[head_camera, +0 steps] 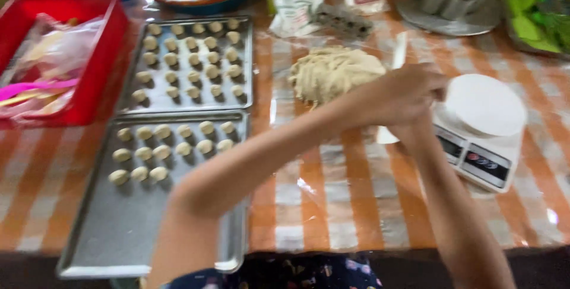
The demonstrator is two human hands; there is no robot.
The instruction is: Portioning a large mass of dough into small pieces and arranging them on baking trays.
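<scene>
Your left hand [407,96]: crosses over to the right, fingers curled, covering your right hand [409,130]; grip of either cannot be told. White flat scraper [399,57]: upright behind your hands, contact unclear. Dough mound [332,72]: just left of them. White kitchen scale [484,129]: just right. Near tray [119,229]: dough balls [160,149] at its far end. Far tray [246,63]: filled with balls. Red basket [98,63]: far left.

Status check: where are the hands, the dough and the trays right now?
Both hands together beside white kitchen scale. Pale dough mound untouched. Near metal tray half filled with dough balls.
</scene>
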